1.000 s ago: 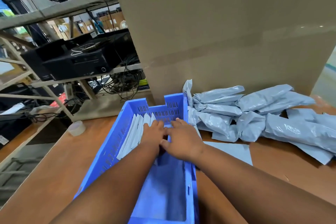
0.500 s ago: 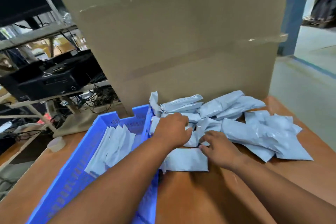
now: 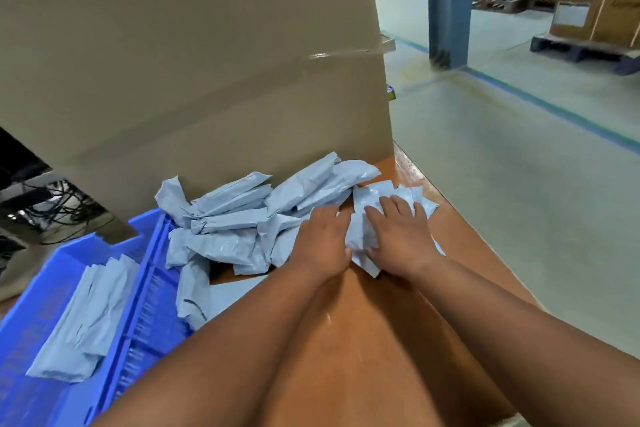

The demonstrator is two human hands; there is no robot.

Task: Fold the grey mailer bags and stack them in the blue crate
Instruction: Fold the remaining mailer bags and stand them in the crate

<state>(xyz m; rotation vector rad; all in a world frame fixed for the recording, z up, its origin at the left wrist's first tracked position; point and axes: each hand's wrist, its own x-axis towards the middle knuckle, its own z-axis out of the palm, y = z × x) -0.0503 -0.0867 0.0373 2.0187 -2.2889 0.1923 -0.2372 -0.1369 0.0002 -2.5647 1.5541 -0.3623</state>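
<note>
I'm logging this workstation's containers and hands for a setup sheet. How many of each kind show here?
Blue plastic crate: 1
Large brown cardboard box: 1
Bare hands, left hand and right hand, on the loose grey mailer bags: 2
Total: 4

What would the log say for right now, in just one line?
step: picking next bag | left hand: on grey mailer bags | right hand: pressing flat bag | blue crate: holds folded bags

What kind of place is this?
Probably a warehouse packing area: stacked cartons on pallets across the floor, a big cardboard box, and grey mailer bags beside a blue crate.
</note>
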